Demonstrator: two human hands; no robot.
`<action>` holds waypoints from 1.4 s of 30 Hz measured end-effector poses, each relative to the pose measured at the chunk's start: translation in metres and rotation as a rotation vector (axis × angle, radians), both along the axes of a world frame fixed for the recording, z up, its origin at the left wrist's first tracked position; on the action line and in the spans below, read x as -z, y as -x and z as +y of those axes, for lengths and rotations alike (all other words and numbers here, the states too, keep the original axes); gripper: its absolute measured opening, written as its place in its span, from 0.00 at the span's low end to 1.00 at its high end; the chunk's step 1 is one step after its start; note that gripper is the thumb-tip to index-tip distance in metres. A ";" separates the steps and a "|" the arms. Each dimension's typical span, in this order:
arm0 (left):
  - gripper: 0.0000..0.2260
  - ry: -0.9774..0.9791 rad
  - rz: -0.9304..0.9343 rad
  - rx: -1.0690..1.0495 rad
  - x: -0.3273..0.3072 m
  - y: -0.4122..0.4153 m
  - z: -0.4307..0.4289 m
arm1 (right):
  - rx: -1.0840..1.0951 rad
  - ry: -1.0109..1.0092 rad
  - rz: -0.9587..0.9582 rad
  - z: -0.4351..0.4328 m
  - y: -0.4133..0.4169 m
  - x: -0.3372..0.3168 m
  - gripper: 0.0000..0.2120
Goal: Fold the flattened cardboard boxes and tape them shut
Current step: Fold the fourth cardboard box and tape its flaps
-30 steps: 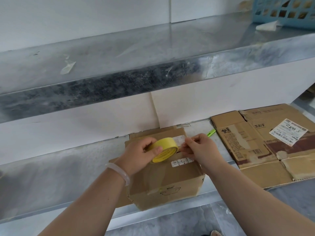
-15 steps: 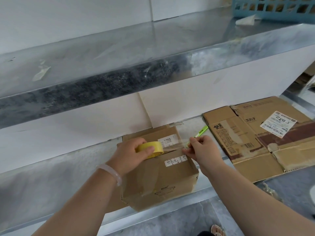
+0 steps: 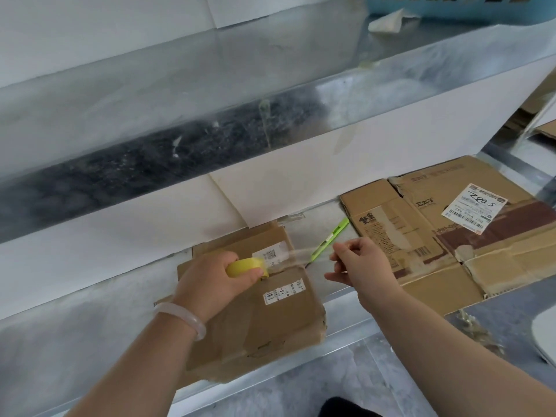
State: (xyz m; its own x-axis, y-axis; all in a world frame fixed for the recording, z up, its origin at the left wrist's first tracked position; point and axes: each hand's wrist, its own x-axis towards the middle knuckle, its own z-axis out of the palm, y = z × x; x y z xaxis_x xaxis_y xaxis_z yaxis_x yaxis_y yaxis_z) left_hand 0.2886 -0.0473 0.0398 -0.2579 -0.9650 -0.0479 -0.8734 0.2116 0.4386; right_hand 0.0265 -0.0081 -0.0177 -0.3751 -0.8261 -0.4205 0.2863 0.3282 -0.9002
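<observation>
A folded brown cardboard box (image 3: 270,323) with white labels stands on the lower metal shelf (image 3: 90,314). My left hand (image 3: 210,284) grips a yellow tape roll (image 3: 246,266) on top of the box. A clear strip of tape (image 3: 298,255) stretches from the roll to my right hand (image 3: 358,266), which pinches its free end just right of the box. Flattened cardboard boxes (image 3: 451,236) lie on the shelf to the right, one bearing a white shipping label (image 3: 474,209).
A green utility knife (image 3: 331,237) lies on the shelf between the box and the flattened cardboard. An upper metal shelf (image 3: 210,100) overhangs, with a blue basket (image 3: 451,6) and crumpled paper (image 3: 386,22) on it. More cardboard (image 3: 538,112) sits at far right.
My right hand has pulled the tape end rightward, away from the roll, so a longer strip is drawn out. The left hand keeps the roll on the box top.
</observation>
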 end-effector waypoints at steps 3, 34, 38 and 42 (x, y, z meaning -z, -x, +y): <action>0.24 0.006 -0.057 -0.019 0.000 0.005 0.001 | -0.033 -0.108 -0.092 -0.004 -0.005 0.023 0.06; 0.14 -0.142 -0.067 -0.043 0.000 0.006 -0.005 | -0.432 -0.300 0.267 -0.009 -0.028 0.046 0.14; 0.19 -0.169 -0.063 -0.029 0.002 0.003 -0.005 | -0.485 -0.288 0.388 -0.011 -0.028 0.051 0.11; 0.23 -0.163 -0.068 -0.010 0.000 0.000 -0.005 | -0.522 -0.267 0.425 -0.005 -0.023 0.047 0.07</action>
